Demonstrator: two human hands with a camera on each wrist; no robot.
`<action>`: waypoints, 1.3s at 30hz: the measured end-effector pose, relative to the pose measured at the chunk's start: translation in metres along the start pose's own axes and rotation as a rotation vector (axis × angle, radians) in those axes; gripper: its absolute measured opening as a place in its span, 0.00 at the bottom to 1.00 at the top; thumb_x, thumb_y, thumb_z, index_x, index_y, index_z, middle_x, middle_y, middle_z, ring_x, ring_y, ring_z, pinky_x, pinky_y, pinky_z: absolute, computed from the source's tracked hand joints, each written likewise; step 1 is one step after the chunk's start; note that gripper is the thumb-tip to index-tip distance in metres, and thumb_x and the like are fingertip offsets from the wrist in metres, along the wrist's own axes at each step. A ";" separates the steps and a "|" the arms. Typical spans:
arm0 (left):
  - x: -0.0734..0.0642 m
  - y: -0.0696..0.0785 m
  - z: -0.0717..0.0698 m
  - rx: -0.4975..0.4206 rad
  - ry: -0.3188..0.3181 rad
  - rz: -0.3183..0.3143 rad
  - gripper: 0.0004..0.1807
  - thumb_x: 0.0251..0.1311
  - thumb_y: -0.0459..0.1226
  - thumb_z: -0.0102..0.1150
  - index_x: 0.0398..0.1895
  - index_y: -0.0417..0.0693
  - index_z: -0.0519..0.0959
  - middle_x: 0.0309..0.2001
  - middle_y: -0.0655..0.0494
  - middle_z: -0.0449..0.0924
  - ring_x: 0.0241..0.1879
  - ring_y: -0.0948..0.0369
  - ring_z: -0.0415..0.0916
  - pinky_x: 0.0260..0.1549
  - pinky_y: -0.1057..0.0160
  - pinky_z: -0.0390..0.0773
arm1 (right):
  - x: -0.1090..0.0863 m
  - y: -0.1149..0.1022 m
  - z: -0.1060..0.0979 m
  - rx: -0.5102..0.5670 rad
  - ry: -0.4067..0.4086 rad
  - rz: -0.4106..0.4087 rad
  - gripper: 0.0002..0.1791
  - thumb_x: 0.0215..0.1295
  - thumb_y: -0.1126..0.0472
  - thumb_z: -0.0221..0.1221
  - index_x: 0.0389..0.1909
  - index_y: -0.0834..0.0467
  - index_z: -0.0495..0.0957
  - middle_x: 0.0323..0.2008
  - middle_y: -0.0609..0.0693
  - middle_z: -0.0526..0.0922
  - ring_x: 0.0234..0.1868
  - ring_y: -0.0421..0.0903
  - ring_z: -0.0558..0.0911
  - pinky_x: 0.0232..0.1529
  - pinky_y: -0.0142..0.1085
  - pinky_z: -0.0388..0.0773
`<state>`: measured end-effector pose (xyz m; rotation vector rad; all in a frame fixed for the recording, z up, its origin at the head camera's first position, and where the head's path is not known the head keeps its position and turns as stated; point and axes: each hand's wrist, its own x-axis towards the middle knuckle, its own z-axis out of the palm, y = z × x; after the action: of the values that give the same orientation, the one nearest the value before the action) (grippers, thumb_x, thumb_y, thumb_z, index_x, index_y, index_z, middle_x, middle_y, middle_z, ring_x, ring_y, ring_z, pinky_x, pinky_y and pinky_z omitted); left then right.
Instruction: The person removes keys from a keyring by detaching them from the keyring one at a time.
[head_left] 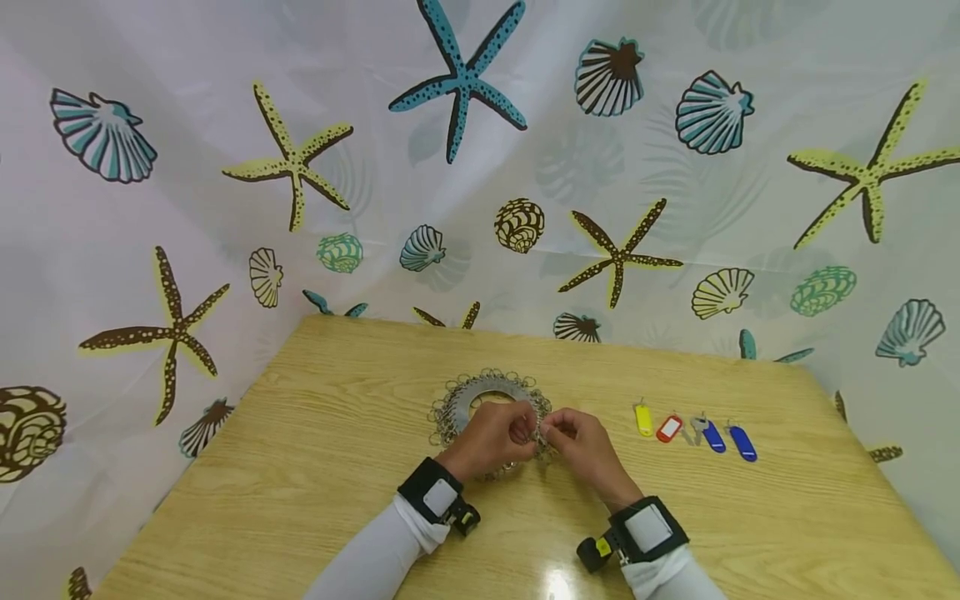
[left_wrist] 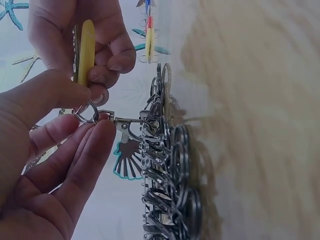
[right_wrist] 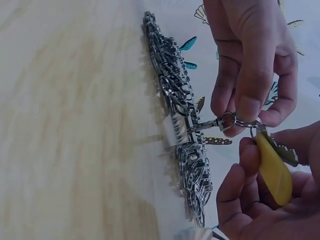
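Observation:
Both hands meet over the right side of a flat grey metal ring (head_left: 463,398) edged with many snap hooks and split rings. The left hand (head_left: 491,437) pinches a split ring (left_wrist: 93,114) between thumb and fingers. That split ring is linked to a snap hook (left_wrist: 129,126), whose hook end reaches the edge of the metal ring. In its fingers the right hand (head_left: 587,450) grips a yellow key tag (right_wrist: 274,172) together with a key (right_wrist: 285,151). The tag and key hang at the split ring, right beside the left fingertips.
Right of the hands, a yellow key tag (head_left: 643,420), a red key tag (head_left: 670,428) and two blue key tags, one nearer the middle (head_left: 714,437) and one farther right (head_left: 742,443), lie in a row with keys. A seashell-print curtain (head_left: 525,283) borders the wooden table (head_left: 315,433).

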<state>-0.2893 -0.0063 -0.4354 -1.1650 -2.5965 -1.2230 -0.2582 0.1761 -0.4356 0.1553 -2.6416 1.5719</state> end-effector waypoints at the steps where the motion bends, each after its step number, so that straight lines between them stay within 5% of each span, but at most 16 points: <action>1: 0.000 0.000 0.000 -0.001 0.000 0.000 0.08 0.54 0.31 0.68 0.34 0.47 0.77 0.28 0.61 0.79 0.28 0.71 0.76 0.31 0.74 0.75 | 0.000 -0.001 0.000 0.009 -0.003 0.004 0.04 0.67 0.64 0.59 0.35 0.60 0.81 0.31 0.50 0.81 0.34 0.43 0.77 0.37 0.35 0.74; 13: 0.001 0.002 -0.003 0.027 -0.083 -0.012 0.11 0.58 0.31 0.66 0.38 0.48 0.73 0.38 0.53 0.78 0.41 0.60 0.77 0.38 0.70 0.75 | -0.001 -0.002 -0.004 0.021 -0.001 0.025 0.04 0.67 0.64 0.60 0.35 0.61 0.81 0.31 0.50 0.80 0.33 0.44 0.76 0.35 0.35 0.73; 23: 0.002 0.006 -0.001 0.123 -0.024 -0.115 0.07 0.62 0.41 0.63 0.39 0.48 0.83 0.39 0.55 0.82 0.40 0.58 0.78 0.39 0.66 0.75 | -0.007 0.000 -0.008 -0.038 -0.010 -0.078 0.03 0.66 0.63 0.60 0.35 0.55 0.82 0.33 0.47 0.82 0.35 0.43 0.79 0.35 0.36 0.75; 39: 0.003 0.011 -0.001 0.188 -0.059 -0.132 0.09 0.60 0.40 0.65 0.40 0.47 0.87 0.37 0.57 0.85 0.37 0.60 0.80 0.35 0.68 0.76 | -0.009 -0.001 -0.009 -0.059 -0.002 -0.111 0.03 0.66 0.64 0.61 0.35 0.54 0.82 0.33 0.46 0.82 0.35 0.43 0.80 0.34 0.36 0.75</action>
<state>-0.2843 -0.0010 -0.4269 -1.0249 -2.7993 -0.9506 -0.2488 0.1841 -0.4313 0.2948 -2.6276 1.4597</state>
